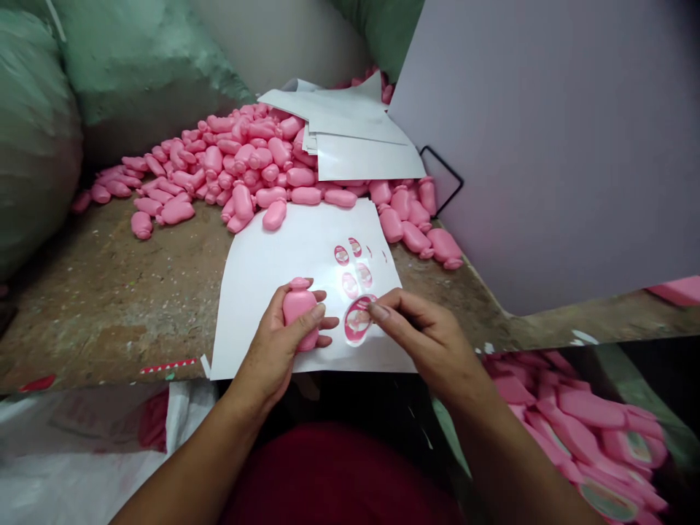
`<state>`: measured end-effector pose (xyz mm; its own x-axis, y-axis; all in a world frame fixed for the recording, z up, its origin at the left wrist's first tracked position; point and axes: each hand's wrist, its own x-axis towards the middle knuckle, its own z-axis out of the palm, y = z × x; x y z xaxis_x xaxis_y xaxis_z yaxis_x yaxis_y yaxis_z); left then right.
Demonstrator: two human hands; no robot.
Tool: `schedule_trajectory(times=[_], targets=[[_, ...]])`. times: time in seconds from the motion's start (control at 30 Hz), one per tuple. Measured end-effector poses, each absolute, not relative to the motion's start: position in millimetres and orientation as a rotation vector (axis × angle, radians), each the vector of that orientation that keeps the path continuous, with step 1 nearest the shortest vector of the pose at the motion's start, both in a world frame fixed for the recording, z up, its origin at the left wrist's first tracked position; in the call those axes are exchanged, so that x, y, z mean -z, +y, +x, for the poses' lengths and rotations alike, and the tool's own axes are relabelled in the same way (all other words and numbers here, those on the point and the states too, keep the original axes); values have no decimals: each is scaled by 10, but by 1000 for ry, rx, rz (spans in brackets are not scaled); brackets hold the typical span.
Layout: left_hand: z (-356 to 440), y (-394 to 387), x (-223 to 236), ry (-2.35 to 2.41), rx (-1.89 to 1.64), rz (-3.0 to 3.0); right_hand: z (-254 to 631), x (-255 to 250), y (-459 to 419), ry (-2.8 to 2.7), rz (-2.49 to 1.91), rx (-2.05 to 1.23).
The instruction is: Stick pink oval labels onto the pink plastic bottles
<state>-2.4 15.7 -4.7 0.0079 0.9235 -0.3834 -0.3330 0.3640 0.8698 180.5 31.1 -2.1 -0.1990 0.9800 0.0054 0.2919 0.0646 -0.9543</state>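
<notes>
1. Pink bottle (300,310) sits in your left hand (270,357): fingers wrapped behind it, thumb across its front, just above the sheet (257,306).
2. Your right hand (426,343) is narrow, its fingertips (377,310) pinched at the upper edge of an oval label (358,321) on that sheet.
3. Risk: a pinch that slips could crease or tear the label. Oily or dusty fingertips could also weaken its adhesive.
4. Risk: the sheet shows no fastening on the bench (109,306), so a sharp pull could drag it.
5. Risk: the pile (246,164) touches the sheet's far edge. A disturbed bottle could roll onto the remaining labels.
</notes>
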Motion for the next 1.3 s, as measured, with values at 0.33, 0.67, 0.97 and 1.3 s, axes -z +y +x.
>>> schedule_trajectory(times=[0.33, 0.67, 0.97, 1.3], targets=[[72, 156, -43, 957, -1064, 304, 1681, -44, 278, -1729, -1241, -1299], [60, 123, -52, 978, -1007, 386, 1625, -32, 320, -1711, -1195, -1298], [59, 109, -6, 938, -1012, 388, 1609, 9, 328, -1649, -1175, -1336], [65, 90, 7, 943, -1003, 414, 1629, 44, 308, -1679, -1246, -1300]])
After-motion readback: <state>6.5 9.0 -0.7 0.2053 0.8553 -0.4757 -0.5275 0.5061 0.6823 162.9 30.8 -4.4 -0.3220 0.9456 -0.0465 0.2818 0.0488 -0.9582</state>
